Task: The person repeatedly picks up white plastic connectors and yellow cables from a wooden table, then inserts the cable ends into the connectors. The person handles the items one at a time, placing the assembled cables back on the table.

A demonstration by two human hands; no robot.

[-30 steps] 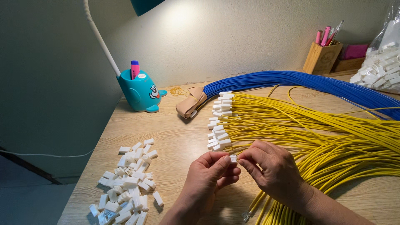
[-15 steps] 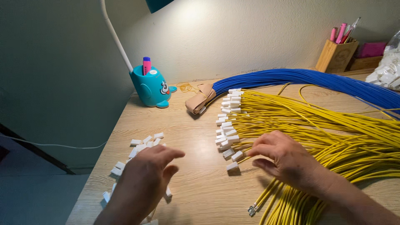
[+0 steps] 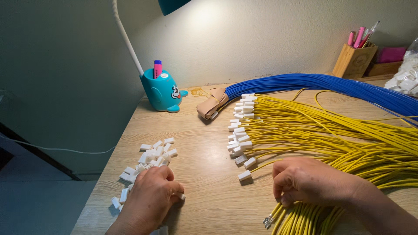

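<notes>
Connectors (image 3: 150, 163), small white plastic housings, lie in a loose pile at the left of the wooden desk (image 3: 204, 174). Left hand (image 3: 150, 202) rests palm down on the near edge of that pile, fingers curled together over several pieces; one housing shows at the fingertips, but whether it is pinched or merely touched cannot be told from this angle. Behind the pile, by the wall, stands a teal lamp base (image 3: 163, 91) shaped like a cartoon animal, with a pink marker (image 3: 157, 69) upright in it and a white neck rising out of frame. Right of the base lies a tan strap (image 3: 211, 104) wrapped round the end of a thick blue wire bundle (image 3: 322, 85) that sweeps off to the right edge. In front of it, yellow wires (image 3: 331, 135) fan across the desk, their left ends already fitted with white housings in a ragged column near the centre. Right hand (image 3: 311, 180) lies on the near yellow strands, fingers bent and pressed down on them, thumb tucked under. Below it, bare metal terminals (image 3: 267, 221) stick out from unfitted wire ends. A wooden pen holder (image 3: 353, 58) stands at the back right, and a clear bag (image 3: 405, 76) of white parts sits at the far right edge.
</notes>
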